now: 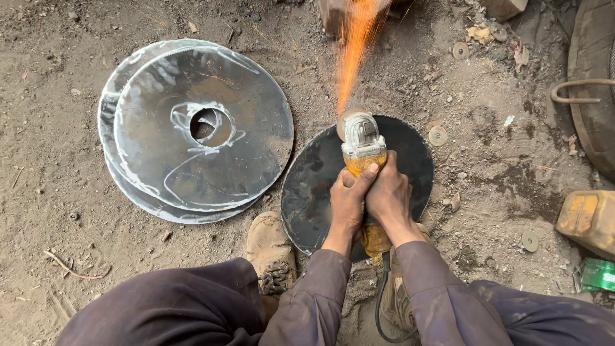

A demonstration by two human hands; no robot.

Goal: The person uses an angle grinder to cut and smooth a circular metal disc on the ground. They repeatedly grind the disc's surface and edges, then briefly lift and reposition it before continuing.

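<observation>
Yellow-and-grey angle grinder [362,150], orange sparks [352,51], dark steel disc [314,186], silvery scuffed discs [192,128], tan boot [271,247]

Daylight, soft and even; faint shadows; glare on steel discs [195,128] left of my grip; sparks [352,51] overexposed, streaked.

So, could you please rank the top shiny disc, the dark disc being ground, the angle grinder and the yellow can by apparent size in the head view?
1. Top shiny disc
2. Dark disc
3. Angle grinder, partly hidden by both hands
4. Yellow can, cut off by the frame, so unsure
</observation>
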